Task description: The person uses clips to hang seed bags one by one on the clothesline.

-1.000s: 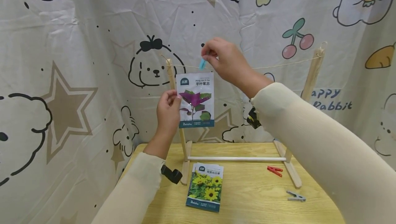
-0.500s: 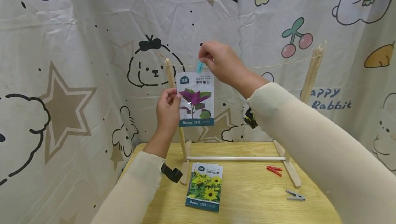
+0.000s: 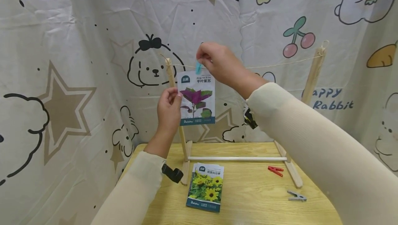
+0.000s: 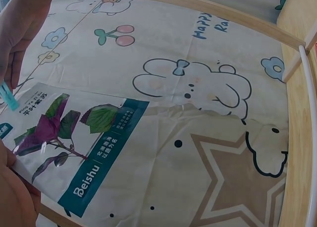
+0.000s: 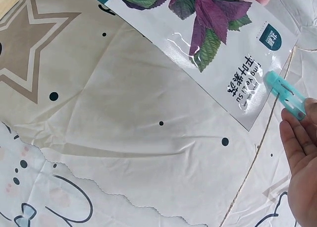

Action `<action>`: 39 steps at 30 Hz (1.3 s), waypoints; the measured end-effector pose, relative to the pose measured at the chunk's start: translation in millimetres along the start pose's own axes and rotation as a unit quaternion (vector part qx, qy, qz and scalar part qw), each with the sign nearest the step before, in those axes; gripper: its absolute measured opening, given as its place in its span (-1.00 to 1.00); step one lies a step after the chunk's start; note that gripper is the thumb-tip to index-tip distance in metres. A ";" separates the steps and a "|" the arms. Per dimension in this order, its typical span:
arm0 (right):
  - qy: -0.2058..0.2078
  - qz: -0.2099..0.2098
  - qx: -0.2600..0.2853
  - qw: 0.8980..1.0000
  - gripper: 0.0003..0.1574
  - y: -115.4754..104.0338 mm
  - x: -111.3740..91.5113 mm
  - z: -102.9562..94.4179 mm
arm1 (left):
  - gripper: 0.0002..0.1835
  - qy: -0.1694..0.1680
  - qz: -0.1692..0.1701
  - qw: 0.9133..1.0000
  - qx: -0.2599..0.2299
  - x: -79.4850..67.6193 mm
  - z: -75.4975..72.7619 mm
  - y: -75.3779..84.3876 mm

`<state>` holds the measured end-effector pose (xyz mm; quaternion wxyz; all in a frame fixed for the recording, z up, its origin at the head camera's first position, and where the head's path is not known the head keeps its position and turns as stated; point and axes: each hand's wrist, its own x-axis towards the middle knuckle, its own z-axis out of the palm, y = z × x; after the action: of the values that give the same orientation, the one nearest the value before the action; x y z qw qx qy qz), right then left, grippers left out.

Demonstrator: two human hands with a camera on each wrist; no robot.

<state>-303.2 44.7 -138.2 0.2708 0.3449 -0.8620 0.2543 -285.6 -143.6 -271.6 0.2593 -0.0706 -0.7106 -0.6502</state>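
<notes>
A white seed packet (image 3: 196, 97) with a purple-leaved plant on it hangs upright at the string (image 3: 280, 65), near the left post. My left hand (image 3: 169, 105) pinches the packet's left edge between thumb and fingers. Above it, my right hand (image 3: 217, 57) grips a light-blue clothespin (image 3: 198, 67) by its upper end. In the right wrist view the tip of the clothespin (image 5: 285, 93) overlaps the packet's top edge and the string. The left wrist view shows the packet (image 4: 74, 142) close up, with the clothespin (image 4: 7, 95) at its top edge.
On the wooden table (image 3: 248, 190) lies a stack of seed packets (image 3: 205, 187) with yellow flowers on top. A red clothespin (image 3: 275, 171) and a grey clothespin (image 3: 296, 196) lie at the right. The wooden stand has a right post (image 3: 312, 76) and a white crossbar (image 3: 237, 159).
My right hand has moved slightly left and down with the light-blue clothespin, bringing its tip onto the packet's top edge. My left hand and the packet have risen very slightly.
</notes>
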 end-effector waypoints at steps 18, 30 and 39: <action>-0.020 0.010 0.006 1.000 -0.76 -0.4 0.7 7.2 | -0.78 0.010 -0.004 1.000 -0.009 0.0 -0.3 -3.2; -0.058 0.023 -0.007 0.998 -0.68 0.6 -2.3 10.6 | -0.79 0.010 -0.008 1.000 -0.004 -2.3 -0.8 -11.3; -0.060 0.016 -0.016 0.998 -0.66 2.3 -4.9 13.2 | -0.79 0.017 0.001 1.000 0.018 -3.4 -1.1 -15.3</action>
<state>-305.8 40.2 -151.5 0.2197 0.3412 -0.8862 0.2236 -289.1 -146.0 -286.7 0.2734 -0.0558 -0.7178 -0.6380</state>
